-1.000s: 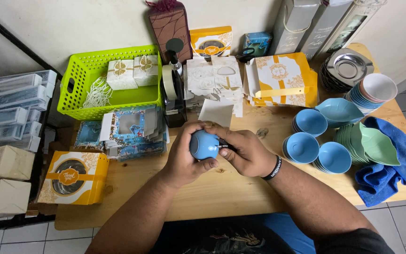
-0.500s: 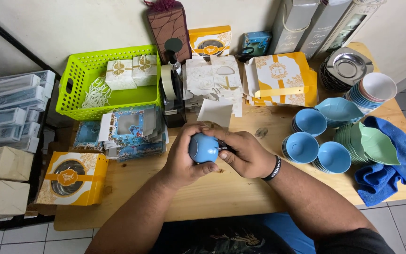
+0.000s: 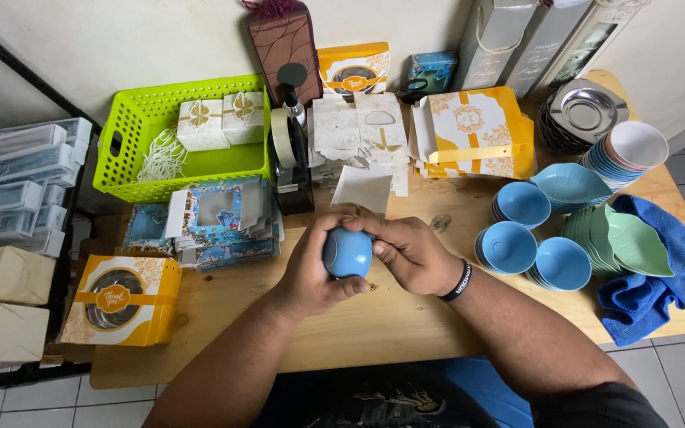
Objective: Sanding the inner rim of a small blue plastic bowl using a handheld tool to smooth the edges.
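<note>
Wooden rectangular tabletop (image 3: 406,317) carries a lime-green plastic basket (image 3: 132,131), flat gift boxes and stacked blue bowls (image 3: 521,238) — bare room only along the near edge. Centred above it, the left hand (image 3: 311,269) cups a small round blue bowl (image 3: 348,253), bottom up; the right hand (image 3: 414,254) pinches its rim — seemingly turning it for inspection, which calls for careful rotation.

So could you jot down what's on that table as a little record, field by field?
left hand: grips blue bowl, bottom up
right hand: fingers on the bowl's right side, black wristband
right of hands: stacks of blue bowls, green leaf dishes, blue cloth
left of hands: green basket, yellow box
behind: tape dispenser, flat cartons
surface: wooden table
</note>
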